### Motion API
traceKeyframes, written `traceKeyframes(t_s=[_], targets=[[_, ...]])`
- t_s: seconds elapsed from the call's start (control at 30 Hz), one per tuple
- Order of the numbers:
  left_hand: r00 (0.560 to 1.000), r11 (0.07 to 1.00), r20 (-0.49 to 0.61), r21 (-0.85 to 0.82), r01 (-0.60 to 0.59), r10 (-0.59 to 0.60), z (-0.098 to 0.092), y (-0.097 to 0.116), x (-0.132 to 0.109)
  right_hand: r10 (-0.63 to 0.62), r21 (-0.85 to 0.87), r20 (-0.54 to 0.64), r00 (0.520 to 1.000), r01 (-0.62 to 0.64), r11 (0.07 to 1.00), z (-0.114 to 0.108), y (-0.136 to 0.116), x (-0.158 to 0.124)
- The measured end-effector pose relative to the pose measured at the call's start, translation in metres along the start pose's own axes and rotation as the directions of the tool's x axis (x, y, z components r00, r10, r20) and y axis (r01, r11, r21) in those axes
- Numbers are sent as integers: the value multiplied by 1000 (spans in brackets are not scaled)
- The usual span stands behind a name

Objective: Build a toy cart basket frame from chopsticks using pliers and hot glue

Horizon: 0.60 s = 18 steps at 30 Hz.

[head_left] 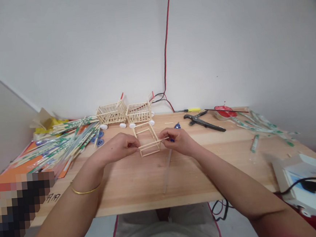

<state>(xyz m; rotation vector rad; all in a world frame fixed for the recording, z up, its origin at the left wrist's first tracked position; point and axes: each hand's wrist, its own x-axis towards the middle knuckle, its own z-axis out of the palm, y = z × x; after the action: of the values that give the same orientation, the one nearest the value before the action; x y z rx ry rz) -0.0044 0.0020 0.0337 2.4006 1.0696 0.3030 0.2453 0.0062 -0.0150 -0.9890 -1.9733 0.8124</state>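
Observation:
A small open frame of thin wooden sticks stands between my two hands above the table. My left hand is closed, with its fingertips pinching the frame's near left corner. At the frame's right side, my right hand is closed in a pinch on a thin wooden stick that reaches the frame's corner. Something blue with a pointed tip shows just behind my right hand, partly hidden by it. Behind the frame stand two finished-looking stick carts with white wheels and red handle bars.
Wrapped sticks lie heaped at the left, beside blue wheels. Black pliers, a yellow-handled tool and a red round tape-like item are at the back right. Empty wrappers and a white box lie right.

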Motion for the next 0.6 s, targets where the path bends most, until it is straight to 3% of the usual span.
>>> traceKeyframes(t_s=[0.13, 0.23, 0.33, 0.4, 0.5, 0.6], targets=[[1000, 1000, 7, -3, 4, -4, -3, -1, -2, 13, -6, -1, 1000, -13, 1000, -2, 0, 0], [988, 998, -145, 49, -48, 54, -4, -1, -3, -7, -8, -22, 1000, 6, 1000, -7, 0, -1], [897, 977, -407, 184, -105, 173, 1, 7, -1, -6, 27, -47, 999, 7, 1000, -12, -5, -3], [842, 950, -479, 290, -114, 247, 10, 20, 4, -2, 80, -47, 999, 6, 997, -12, -11, -5], [872, 913, -388, 383, -143, 299, 27, 42, 12, -6, 192, -38, 999, 14, 981, -7, -21, -9], [918, 889, -317, 452, -73, 237, 39, 56, 17, 9, 279, -36, 999, 1, 960, -1, -28, -12]])
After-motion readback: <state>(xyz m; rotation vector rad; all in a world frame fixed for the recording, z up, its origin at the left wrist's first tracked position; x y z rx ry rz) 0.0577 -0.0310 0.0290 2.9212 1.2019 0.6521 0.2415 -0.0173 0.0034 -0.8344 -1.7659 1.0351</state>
